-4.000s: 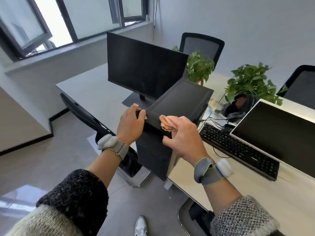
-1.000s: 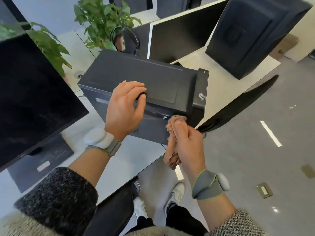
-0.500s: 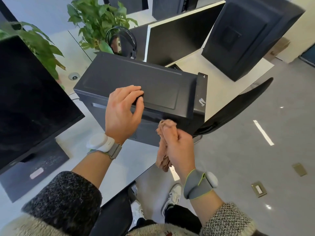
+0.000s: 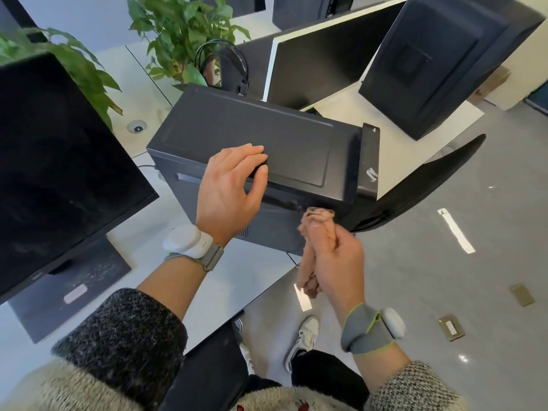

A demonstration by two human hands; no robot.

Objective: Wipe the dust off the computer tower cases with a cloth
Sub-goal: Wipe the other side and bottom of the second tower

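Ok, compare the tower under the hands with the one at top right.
The near tower is held by the left hand and touched by the cloth in the right hand; the far tower is untouched. The near tower bears a pale mark on its front edge; the far one shows none. Both are black.

White desk [image 4: 255, 271] bearing tower case [image 4: 252, 134] and monitor [image 4: 59, 161]

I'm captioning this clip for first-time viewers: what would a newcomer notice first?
The black tower case, mid-frame, with the left hand gripping its upper edge. Just below, the right hand presses a bunched pinkish cloth against its near face. A big dark monitor fills the left.
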